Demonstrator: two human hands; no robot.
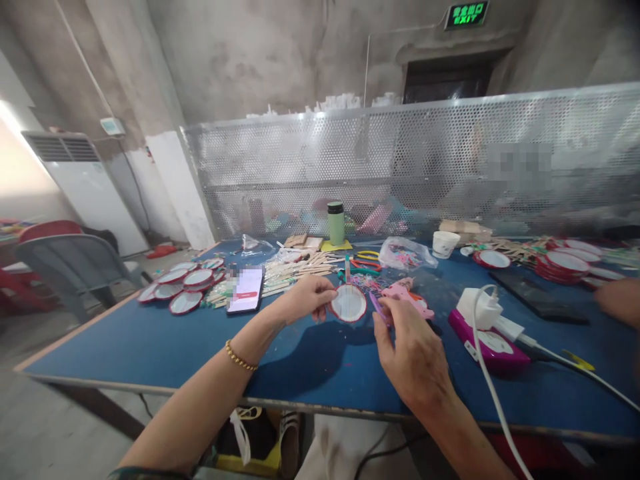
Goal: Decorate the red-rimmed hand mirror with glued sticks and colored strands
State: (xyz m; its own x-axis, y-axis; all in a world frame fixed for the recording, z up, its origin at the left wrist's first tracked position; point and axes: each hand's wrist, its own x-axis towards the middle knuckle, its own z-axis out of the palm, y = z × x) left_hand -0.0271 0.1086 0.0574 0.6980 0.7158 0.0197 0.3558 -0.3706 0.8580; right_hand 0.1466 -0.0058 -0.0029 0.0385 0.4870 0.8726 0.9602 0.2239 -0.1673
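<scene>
My left hand (313, 300) pinches the left edge of a round white disc with a red rim (349, 303), held above the blue table. My right hand (407, 340) is just right of the disc, its thumb and fingers closed on a slim purple tool (379, 307). The tool's tip points up and stands apart from the disc. Behind my right hand lies a pink item (423, 308), partly hidden by the fingers. Thin coloured strands lie beyond the disc.
The blue table (200, 353) bears a phone (245, 290), red-rimmed discs (186, 302), wooden sticks (300, 267), pliers (369, 255), a green bottle (336, 224), a paper cup (445, 244) and a magenta power strip (490, 350) with cables. Another person's hand (620, 300) is at right.
</scene>
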